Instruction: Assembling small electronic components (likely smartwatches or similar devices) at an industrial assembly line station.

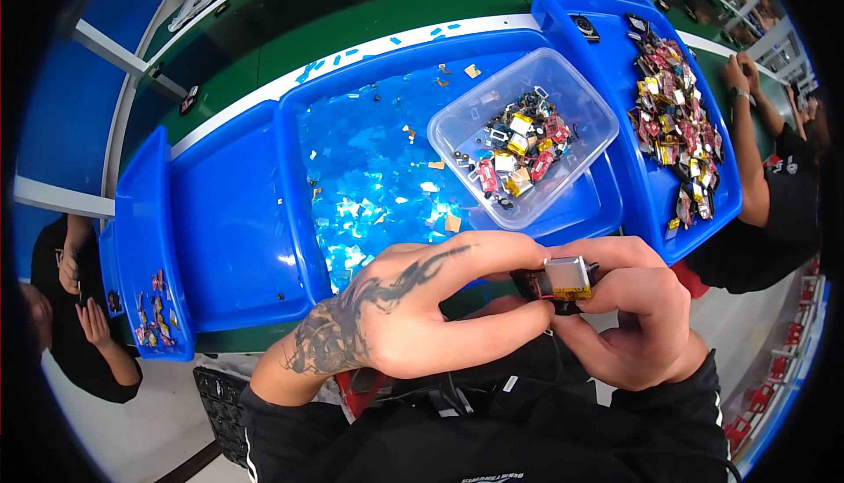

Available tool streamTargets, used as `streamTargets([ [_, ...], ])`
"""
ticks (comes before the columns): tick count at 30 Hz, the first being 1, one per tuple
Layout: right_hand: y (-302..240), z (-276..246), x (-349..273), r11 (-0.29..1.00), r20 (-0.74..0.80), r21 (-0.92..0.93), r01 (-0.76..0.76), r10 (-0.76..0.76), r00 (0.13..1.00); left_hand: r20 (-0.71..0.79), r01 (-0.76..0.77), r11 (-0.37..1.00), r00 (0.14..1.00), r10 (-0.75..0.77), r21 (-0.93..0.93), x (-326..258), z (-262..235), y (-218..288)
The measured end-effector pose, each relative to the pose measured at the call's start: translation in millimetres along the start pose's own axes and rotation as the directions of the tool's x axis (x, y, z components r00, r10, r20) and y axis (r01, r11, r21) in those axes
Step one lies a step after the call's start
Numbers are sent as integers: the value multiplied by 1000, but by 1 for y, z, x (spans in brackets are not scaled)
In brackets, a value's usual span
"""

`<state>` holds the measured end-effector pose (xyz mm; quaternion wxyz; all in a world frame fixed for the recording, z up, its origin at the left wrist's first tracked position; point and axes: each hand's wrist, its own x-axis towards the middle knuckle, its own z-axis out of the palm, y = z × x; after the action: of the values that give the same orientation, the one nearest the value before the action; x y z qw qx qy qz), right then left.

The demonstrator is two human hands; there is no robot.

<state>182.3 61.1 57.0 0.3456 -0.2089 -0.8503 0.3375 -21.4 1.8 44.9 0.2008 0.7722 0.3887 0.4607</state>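
Observation:
Between my two hands is a small black electronic module with a silver pouch battery [567, 274], yellow tape along the battery's lower edge and a thin red wire beside it. My left hand [422, 307], tattooed at the wrist, pinches the module's left side between thumb and fingers. From the other side my right hand [637, 307] grips it, its thumb and bent fingers at the battery's right edge. Just beyond the hands, a clear plastic box [457, 127] holds a heap of similar modules, loose batteries and black parts. Some of the module's underside is hidden by fingers.
The clear box rests in a large blue tray [294, 131] scattered with blue film pieces. At right, another blue tray [607, 70] carries a big pile of modules. To the left are an adjoining blue tray [229, 219] and a narrower one [145, 219] with small parts. People work at both sides.

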Motion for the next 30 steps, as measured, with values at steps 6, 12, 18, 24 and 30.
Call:
streamTargets([
  [6, 3, 6, -7, 997, -104, 14, 70, -68, 992, 115, 393, 848, 919, -377, -356, 2, 0, 6],
  [12, 0, 4, -13, 992, -154, 125, 1, 19, 988, 109, -6, 999, 994, 10, -35, 6, -3, 8],
  [18, 3, -1, -13, 996, 44, -46, 71, -69, 997, 86, 162, 969, 985, -148, -189, 2, 2, 5],
  [24, -1, 0, -10, 996, 26, -66, 63, -62, 998, 76, 298, 932, 955, -288, -207, 3, 2, 13],
  [30, 0, 3, -12, 996, 36, -74, 46, -43, 998, 107, 142, 989, 985, -137, -44, 8, 0, 8],
])
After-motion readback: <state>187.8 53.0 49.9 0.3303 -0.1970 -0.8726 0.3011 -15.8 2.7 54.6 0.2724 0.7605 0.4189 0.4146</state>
